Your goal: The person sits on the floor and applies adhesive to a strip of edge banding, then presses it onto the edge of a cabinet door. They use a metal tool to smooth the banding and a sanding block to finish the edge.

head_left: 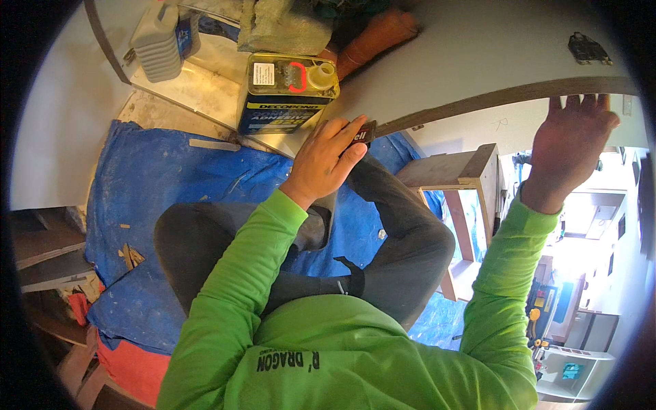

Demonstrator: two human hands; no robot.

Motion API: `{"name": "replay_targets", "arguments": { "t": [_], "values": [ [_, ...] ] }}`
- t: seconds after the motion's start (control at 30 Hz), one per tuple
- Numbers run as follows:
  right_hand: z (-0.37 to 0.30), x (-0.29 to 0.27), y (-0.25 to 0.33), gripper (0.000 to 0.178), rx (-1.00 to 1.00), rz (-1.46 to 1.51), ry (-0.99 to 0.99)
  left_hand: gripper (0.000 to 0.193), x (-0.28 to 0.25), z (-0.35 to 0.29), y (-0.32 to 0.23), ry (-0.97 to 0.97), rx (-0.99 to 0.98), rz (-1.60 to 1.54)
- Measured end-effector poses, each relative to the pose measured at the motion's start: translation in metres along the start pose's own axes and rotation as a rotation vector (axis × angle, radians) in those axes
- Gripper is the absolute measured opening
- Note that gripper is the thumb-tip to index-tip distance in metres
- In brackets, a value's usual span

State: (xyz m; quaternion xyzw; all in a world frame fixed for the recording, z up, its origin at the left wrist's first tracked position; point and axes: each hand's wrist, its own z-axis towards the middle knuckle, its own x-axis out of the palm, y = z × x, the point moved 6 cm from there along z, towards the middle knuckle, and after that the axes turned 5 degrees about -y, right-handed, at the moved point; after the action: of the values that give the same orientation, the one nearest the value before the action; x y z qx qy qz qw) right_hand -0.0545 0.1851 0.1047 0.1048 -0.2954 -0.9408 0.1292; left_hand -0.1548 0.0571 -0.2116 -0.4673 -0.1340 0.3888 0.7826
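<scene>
My left hand (321, 158) is closed around a small dark block with printed lettering (364, 134). The block sits at the near end of a dark brown edge strip (471, 104) on a large pale grey panel (471, 51). Far to the right, my right hand (568, 154) is raised to the same edge, fingers stretched out and slightly apart. Its fingertips meet the strip, and their very ends are hard to see. Just beyond my left hand stands a rectangular adhesive tin (283, 113) with a round spout and a red handle.
A ribbed grey plastic jug (157, 44) stands behind the tin at the left. Blue sheeting (143, 178) covers the floor around my crossed legs. Right of my knee is an open wooden frame (471, 174). A dark clump (588, 49) lies on the panel; shelving (51, 253) is at left.
</scene>
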Motion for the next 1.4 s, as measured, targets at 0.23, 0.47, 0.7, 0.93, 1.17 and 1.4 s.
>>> {"name": "replay_targets", "arguments": {
  "t": [0.23,0.47,0.7,0.93,1.17,1.4],
  "values": [
    [-0.009,0.023,0.000,0.050,-0.073,-0.056,-0.148,0.052,0.002,0.001,-0.002,0.060,0.010,0.044],
    [-0.012,0.039,-0.008,0.037,-0.098,-0.047,-0.172,0.051,0.001,0.005,0.000,0.086,0.035,0.068],
    [-0.010,0.037,-0.011,0.034,-0.201,-0.078,-0.151,0.047,-0.007,0.012,0.000,0.113,0.034,-0.058],
    [-0.010,0.037,-0.014,0.035,-0.246,-0.099,-0.144,0.047,-0.009,0.017,-0.003,0.169,0.018,-0.071],
    [-0.010,0.040,-0.016,0.036,-0.225,-0.023,-0.136,0.047,-0.006,0.019,-0.003,0.141,0.040,-0.012],
    [-0.011,0.043,-0.017,0.038,-0.206,0.051,-0.131,0.049,0.001,0.020,-0.002,0.098,0.085,0.078]
  ]
}}
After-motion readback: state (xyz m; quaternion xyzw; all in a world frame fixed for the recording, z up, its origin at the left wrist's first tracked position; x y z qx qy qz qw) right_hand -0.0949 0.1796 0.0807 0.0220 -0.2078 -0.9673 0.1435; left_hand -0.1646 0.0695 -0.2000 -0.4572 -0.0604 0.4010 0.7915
